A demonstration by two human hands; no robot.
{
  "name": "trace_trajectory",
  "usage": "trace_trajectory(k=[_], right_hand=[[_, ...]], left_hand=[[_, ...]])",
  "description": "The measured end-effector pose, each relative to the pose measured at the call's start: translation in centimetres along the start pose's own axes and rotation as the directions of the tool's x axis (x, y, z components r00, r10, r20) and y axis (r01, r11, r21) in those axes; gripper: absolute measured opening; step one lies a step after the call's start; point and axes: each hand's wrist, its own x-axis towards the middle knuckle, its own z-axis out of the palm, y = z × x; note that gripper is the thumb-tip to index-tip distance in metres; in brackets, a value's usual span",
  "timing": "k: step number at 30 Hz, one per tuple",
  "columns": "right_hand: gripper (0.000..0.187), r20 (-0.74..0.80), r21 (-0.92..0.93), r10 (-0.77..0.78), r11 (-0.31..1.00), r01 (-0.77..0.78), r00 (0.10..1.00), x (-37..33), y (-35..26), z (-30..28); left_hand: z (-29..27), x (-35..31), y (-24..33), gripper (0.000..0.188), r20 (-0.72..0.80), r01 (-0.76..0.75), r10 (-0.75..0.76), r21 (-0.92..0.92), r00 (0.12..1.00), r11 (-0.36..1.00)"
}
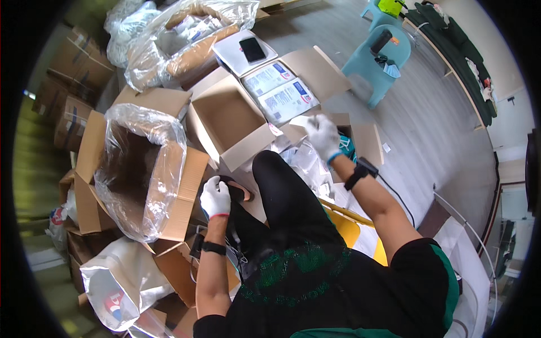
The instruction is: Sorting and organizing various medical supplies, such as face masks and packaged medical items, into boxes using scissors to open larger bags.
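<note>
My right hand, in a white glove, is closed on a small white packet that sticks out past the fingers. It hovers between an open carton of flat white packs and a small box holding teal packages. Below it lies a heap of white packets. My left hand, gloved too, rests over my left leg with fingers loosely bent and thumb apart; I see nothing in it. Left of that hand stands a large carton lined with clear plastic.
An open brown carton stands ahead. Behind it, a phone lies on a white lid. A plastic-lined box of packets is far left, a blue chair far right. A white bag stands near left.
</note>
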Motion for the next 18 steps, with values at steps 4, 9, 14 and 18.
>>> trace_trajectory(k=[4,9,14,18], right_hand=[[0.034,-0.014,-0.038,0.103,0.994,-0.103,0.995,7.3,1.2,-1.3],[0.036,0.158,-0.201,0.091,0.978,-0.058,0.983,13.0,1.3,0.4],[0.053,0.306,-0.293,0.3,0.933,-0.211,0.903,13.9,-1.0,2.0],[0.056,0.314,-0.314,0.371,0.909,-0.273,0.874,15.4,1.0,2.9]], left_hand=[[-0.5,1.2,7.8,0.021,-0.097,-0.291,0.28,-0.134,0.955,0.947],[3.9,7.1,16.3,0.03,0.002,-0.558,0.562,-0.112,0.827,0.822],[11.1,12.6,19.6,0.047,0.375,-0.695,0.619,0.104,0.69,0.711],[14.0,13.4,20.5,0.042,0.624,-0.71,0.502,0.124,0.599,0.693]])
